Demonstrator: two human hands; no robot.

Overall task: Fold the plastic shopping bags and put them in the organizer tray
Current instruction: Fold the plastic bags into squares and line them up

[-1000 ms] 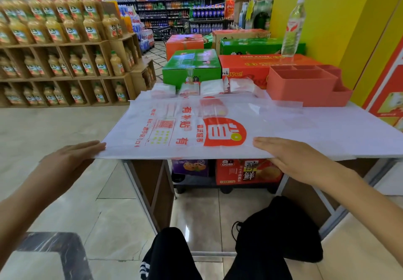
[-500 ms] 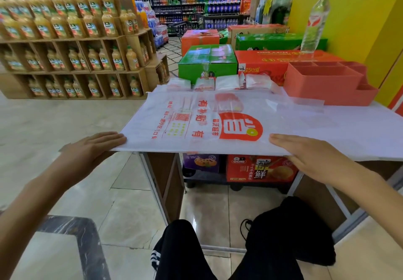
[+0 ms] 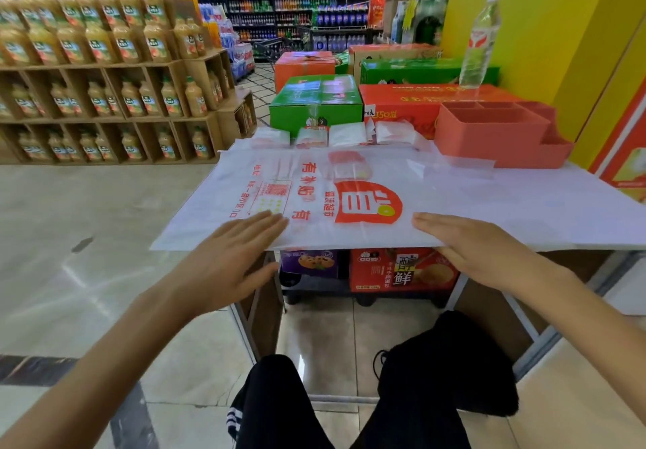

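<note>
In a supermarket aisle, a white surface point(image 3: 559, 210) is seen with a plastic shopping bag point(image 3: 349, 196) spread flat on it. The fingers of the left hand point(image 3: 227, 266) and right hand point(image 3: 489, 252) are kept straight and pressed together, laid on the bag's near edge. Folded bags point(image 3: 346, 134) are lined at the far edge, beside the coral organizer tray point(image 3: 496, 134).
</note>
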